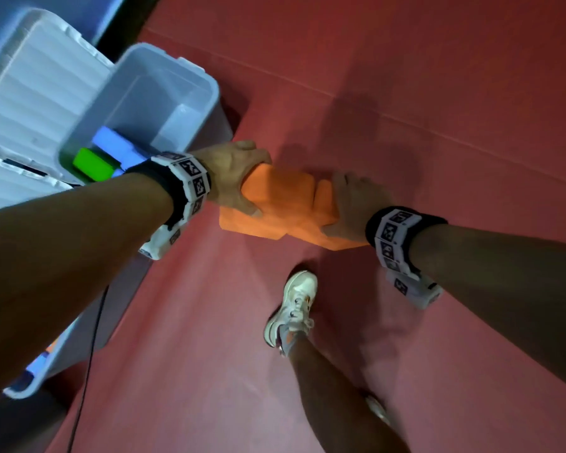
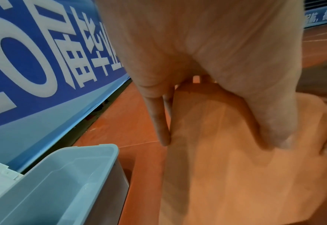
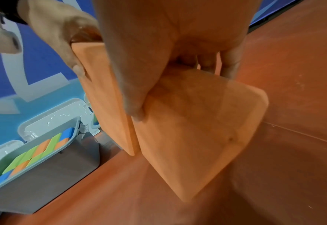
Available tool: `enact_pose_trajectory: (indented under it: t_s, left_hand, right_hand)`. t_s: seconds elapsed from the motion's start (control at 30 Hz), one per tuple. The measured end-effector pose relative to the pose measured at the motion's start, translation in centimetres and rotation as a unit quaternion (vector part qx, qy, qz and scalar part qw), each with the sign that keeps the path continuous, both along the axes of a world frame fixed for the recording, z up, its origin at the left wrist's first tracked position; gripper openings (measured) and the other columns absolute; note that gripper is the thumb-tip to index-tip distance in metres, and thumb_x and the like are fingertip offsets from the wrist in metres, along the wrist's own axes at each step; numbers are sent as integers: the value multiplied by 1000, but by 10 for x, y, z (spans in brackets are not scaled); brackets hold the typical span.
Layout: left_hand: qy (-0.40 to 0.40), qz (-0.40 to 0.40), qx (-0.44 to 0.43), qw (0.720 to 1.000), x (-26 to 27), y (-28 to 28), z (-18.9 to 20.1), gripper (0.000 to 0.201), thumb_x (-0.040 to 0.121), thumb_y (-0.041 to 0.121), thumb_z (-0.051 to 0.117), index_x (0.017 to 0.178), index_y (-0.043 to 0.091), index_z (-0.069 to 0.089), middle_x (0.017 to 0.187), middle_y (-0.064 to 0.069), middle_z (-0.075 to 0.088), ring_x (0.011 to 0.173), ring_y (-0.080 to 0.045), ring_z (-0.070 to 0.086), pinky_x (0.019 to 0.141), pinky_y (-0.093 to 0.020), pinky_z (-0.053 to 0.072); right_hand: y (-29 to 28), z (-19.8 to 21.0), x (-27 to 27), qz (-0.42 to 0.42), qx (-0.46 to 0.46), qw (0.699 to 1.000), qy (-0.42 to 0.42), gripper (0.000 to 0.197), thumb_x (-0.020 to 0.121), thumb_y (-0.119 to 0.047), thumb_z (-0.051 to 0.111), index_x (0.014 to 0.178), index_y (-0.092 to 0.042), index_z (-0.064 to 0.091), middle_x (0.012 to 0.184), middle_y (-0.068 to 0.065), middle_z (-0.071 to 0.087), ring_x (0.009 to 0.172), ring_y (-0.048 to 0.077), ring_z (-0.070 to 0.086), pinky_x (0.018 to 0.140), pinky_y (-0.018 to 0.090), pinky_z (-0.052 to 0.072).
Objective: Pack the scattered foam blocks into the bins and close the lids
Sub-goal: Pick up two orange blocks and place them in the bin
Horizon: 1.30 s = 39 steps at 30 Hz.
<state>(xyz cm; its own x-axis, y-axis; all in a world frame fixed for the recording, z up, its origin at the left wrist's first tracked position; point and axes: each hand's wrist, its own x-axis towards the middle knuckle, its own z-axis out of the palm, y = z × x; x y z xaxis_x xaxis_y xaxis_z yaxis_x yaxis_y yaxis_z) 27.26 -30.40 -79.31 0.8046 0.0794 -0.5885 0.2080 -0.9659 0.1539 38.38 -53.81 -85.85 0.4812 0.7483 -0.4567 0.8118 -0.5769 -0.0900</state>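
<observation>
Nearly empty bin (image 1: pixel 190 76): sits at about ten o'clock from the hands in the head view, lid (image 1: pixel 40 93) swung back behind it; a green block (image 1: pixel 94 163) and a blue block (image 1: pixel 111 143) lie in its near corner.
Full bin (image 3: pixel 43 159): seen from the right wrist at about eight o'clock, already lined with green, orange and blue blocks standing on edge, lid open.
Left hand (image 1: pixel 232 178): fingers curled over the far edge of the left orange block (image 1: pixel 275 197), thumb on the near face; a firm hold, not a pinch.
Right hand (image 1: pixel 350 207): wrapped round the right orange block (image 1: pixel 321 223), thumb across the near face, fingers on the far side.
Blocks relative to the grips: the two orange blocks are pressed face to face between the hands, each hand on an outer end, both clear of the red floor (image 1: pixel 438 93).
Where the blocks are: just to the three o'clock side of the nearly empty bin's rim, not yet over it.
Doing this step well: I judge the pair should travel toward nine o'clock as one, kept squeezed together so neither slips, then go down on edge beside the green and blue blocks.
Risk: foam gives under pressure, so a loosened squeeze could let the inner faces slide apart.
Left to do: lids on both bins appear open.
</observation>
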Motion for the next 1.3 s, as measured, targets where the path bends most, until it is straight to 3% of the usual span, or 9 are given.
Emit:
enact_pose_trajectory:
  t_s: [0.23, 0.43, 0.53, 0.67, 0.9, 0.97, 1.07, 1.17, 1.3]
  left_hand:
    - [2, 12, 25, 1000, 45, 161, 13, 78, 50, 45, 92, 102, 21, 40, 95, 0, 51, 81, -23, 52, 71, -31, 39]
    - [-28, 50, 80, 995, 55, 301, 48, 91, 45, 49, 86, 121, 21, 44, 101, -16, 63, 87, -36, 63, 76, -45, 54]
    - [-26, 44, 92, 994, 47, 359, 43, 91, 40, 59, 69, 122, 25, 53, 103, -11, 68, 89, -33, 68, 77, -44, 57]
    - [-28, 60, 82, 995, 33, 423, 23, 66, 51, 40, 84, 110, 28, 57, 99, -7, 68, 87, -30, 67, 77, -40, 55]
    - [-2, 67, 5, 998, 15, 519, -31, 66, 69, 33, 85, 126, 12, 58, 113, -10, 66, 99, -30, 64, 83, -35, 52]
    - [14, 58, 7, 998, 11, 549, -48, 59, 70, 33, 85, 121, 13, 61, 106, -8, 67, 93, -28, 65, 78, -33, 51]
    - [37, 32, 41, 998, 9, 571, -74, 43, 64, 37, 85, 101, 32, 63, 79, 4, 62, 66, -19, 59, 58, -25, 44]
    - [19, 7, 14, 1000, -1, 597, -99, 54, 63, 41, 81, 112, 29, 61, 92, 3, 67, 81, -21, 66, 66, -28, 49]
    - [-27, 36, -71, 996, -25, 628, -114, 50, 68, 29, 83, 113, 20, 63, 98, 2, 67, 87, -19, 63, 71, -23, 39]
  right_hand:
    - [173, 0, 27, -64, 56, 996, 29, 91, 65, -54, 77, 135, -12, 37, 133, 16, 49, 115, 38, 53, 89, 45, 45]
    - [314, 22, 45, -100, 130, 986, 29, 94, 68, -59, 72, 137, -7, 36, 135, 16, 45, 118, 40, 50, 92, 50, 47]
    - [370, 23, 37, -99, 146, 984, 17, 98, 70, -61, 71, 141, -5, 33, 138, 16, 42, 120, 39, 49, 92, 50, 47]
    - [429, 10, 14, -84, 152, 985, 10, 98, 63, -60, 74, 138, -10, 36, 132, 12, 47, 113, 37, 54, 87, 49, 47]
    - [505, -24, -17, -138, 165, 976, 40, 98, 68, -66, 69, 138, -4, 39, 129, 14, 52, 116, 33, 54, 96, 40, 44]
    - [534, -32, -27, -149, 172, 973, 23, 94, 66, -73, 66, 129, -6, 45, 124, 12, 55, 113, 31, 56, 90, 39, 48]
    - [564, -41, -36, -134, 160, 978, -16, 88, 63, -73, 69, 120, -8, 49, 115, 10, 57, 107, 30, 59, 80, 40, 51]
    - [596, -52, -42, -112, 141, 983, -29, 89, 58, -72, 71, 117, -8, 50, 111, 9, 58, 100, 31, 61, 73, 41, 55]
    - [619, -61, -57, -100, 124, 987, -26, 92, 57, -63, 77, 122, -7, 46, 113, 10, 56, 101, 29, 60, 68, 40, 55]
